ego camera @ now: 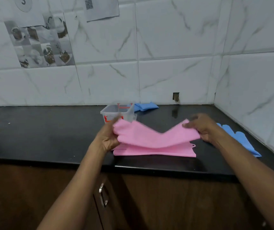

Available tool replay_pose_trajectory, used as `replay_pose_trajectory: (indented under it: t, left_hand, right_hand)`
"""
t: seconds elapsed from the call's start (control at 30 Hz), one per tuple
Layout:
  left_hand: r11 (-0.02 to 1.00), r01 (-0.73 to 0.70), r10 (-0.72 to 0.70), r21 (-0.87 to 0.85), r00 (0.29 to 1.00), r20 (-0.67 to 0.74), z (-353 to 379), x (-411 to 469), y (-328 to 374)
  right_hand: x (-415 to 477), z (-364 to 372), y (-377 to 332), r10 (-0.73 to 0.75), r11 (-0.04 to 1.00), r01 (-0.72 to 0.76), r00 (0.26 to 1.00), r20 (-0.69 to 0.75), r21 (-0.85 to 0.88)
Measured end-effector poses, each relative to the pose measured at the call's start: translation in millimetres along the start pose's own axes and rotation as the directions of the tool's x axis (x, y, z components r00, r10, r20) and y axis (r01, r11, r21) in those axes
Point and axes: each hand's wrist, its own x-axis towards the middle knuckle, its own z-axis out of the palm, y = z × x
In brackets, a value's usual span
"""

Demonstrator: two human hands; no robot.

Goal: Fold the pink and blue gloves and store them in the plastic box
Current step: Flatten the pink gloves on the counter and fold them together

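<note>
Head view: your left grip (109,136) curls its fingers round the finger end of the pink glove (156,136). Your right grip (201,130) pinches the cuff end. Both are closed on it, so the glove hangs between them just above the desk (50,130), sagging in the middle.

For a clean fold, I judge you should bring the two ends together squarely and let that sag become the crease. Lay it down and press it flat before you let go. The glove looks limp and smooth, so a loose end could easily slide out of line.

A second pink glove (154,152) lies flat right beneath, near the front edge. The box (116,113) stands open just behind your left grip. A far blue glove (146,106), seemingly folded, lies behind the box by the wall. A near blue glove (239,138) lies flat beyond your right grip.
</note>
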Motion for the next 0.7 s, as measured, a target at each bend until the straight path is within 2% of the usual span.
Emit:
replay_pose_trajectory:
  t: [0.07, 0.13, 0.27, 0.33, 0.47, 0.6, 0.7]
  left_hand:
    - [0.972, 0.057, 0.024, 0.23, 0.942, -0.334, -4, 7, -7]
    - [0.936, 0.095, 0.073, 0.338, 0.889, -0.452, -7, 10, -12]
    - [0.865, 0.181, 0.116, 0.467, 0.834, -0.539, -8, 20, -7]
    - [0.828, 0.191, 0.161, 0.527, 0.819, -0.55, -7, 23, 1]
    - [0.831, 0.139, 0.2, 0.538, 0.828, -0.524, -11, 26, 23]
    - [0.774, 0.223, 0.183, 0.592, 0.817, -0.547, -19, 15, 13]
    - [0.827, 0.171, 0.173, 0.535, 0.828, -0.533, -27, 13, 4]
  right_hand:
    - [-2, 6, 17, 0.134, 0.986, -0.131, 0.991, 0.024, -0.106]
    - [1, 7, 30, 0.174, 0.974, -0.174, 0.985, -0.01, -0.146]
    - [7, 4, 27, 0.114, 0.962, -0.123, 0.992, -0.052, -0.242]
    - [8, 5, 19, 0.063, 0.979, -0.072, 0.997, -0.052, -0.193]
    - [9, 10, 5, 0.021, 0.996, -0.025, 0.998, -0.054, -0.085]
    - [7, 23, 30, 0.049, 0.976, -0.06, 0.997, -0.058, -0.208]
    - [7, 24, 47, 0.044, 0.97, -0.064, 0.995, -0.089, -0.235]
